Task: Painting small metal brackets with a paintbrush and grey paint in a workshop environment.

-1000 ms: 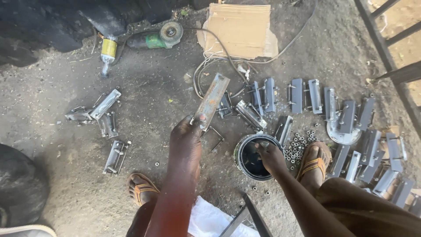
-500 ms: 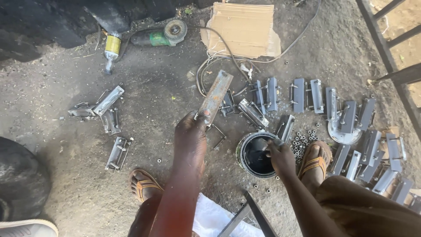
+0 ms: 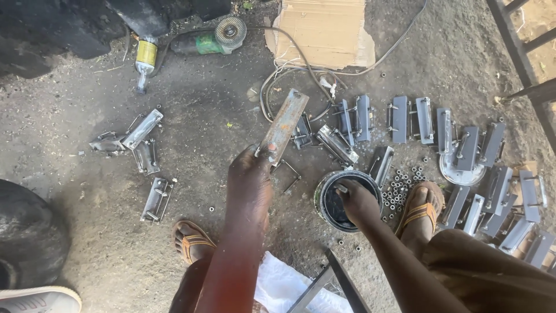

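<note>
Item: long rusty grey steel channel bar [image 3: 283,126], centre frame, angled toward one o'clock; I judge it rigid, weighty, rough-edged. My left hand [image 3: 250,174] clamps its lower end. My right hand [image 3: 354,200], fingers bunched, dips into the round black paint tin [image 3: 325,204].

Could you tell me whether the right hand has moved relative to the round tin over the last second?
No: the right hand stays at the round tin, over its dark opening, as before.

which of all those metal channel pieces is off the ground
Only the rusty channel piece gripped in the left hand; every other piece lies on the dirt ground.
</note>
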